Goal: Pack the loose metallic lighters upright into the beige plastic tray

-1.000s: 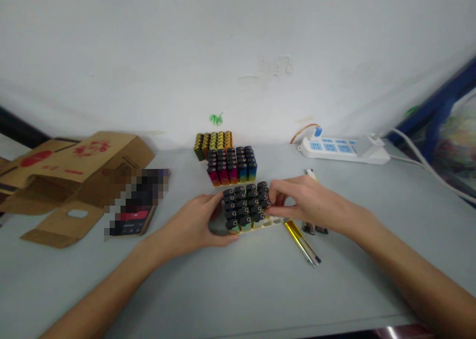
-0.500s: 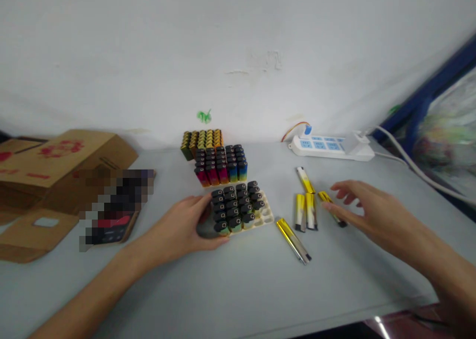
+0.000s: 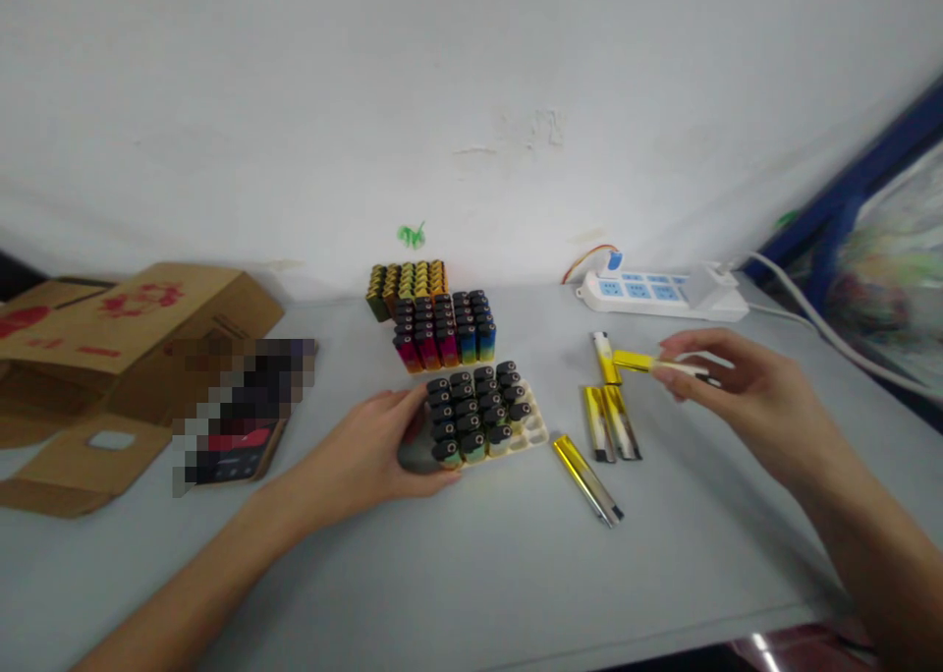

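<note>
- The left hand [image 3: 368, 456] rests on the table [image 3: 471, 574], curled against the 9 o'clock side of a cream tray [image 3: 531, 434]; its grip is wide, fingers and thumb wrapped around the tray's near-left corner.
- The cream tray stands at the middle of the table and holds upright lighters with black caps [image 3: 475, 407], packed in rows. The cells along its 3 o'clock edge show bare.
- The right hand [image 3: 744, 397] is lifted above the table at 3 o'clock from the tray. Its grip is narrow, thumb and fingertips pinched on 1 gold lighter [image 3: 635, 361], which lies level in the air with its free end pointing toward 9 o'clock.
- Under and beside that held lighter, 3 gold lighters [image 3: 611, 436] lie flat on the table: 2 side by side, touching, and 1 more at their 12 o'clock.
- A longer gold utility knife [image 3: 585, 477] lies slantwise at 4 o'clock from the tray, apart from it.
- At 12 o'clock from the cream tray stands a second full block of lighters [image 3: 446, 330] with red, purple and blue bodies; behind it, against the wall [image 3: 471, 112], a third block of yellow-green lighters [image 3: 405, 281].
- A white power strip [image 3: 655, 294] with blue sockets lies at 1 o'clock, near the wall.
- An opened cardboard box [image 3: 133, 328] lies flat at 9 o'clock, well apart from the tray; I cannot tell what is in it.
</note>
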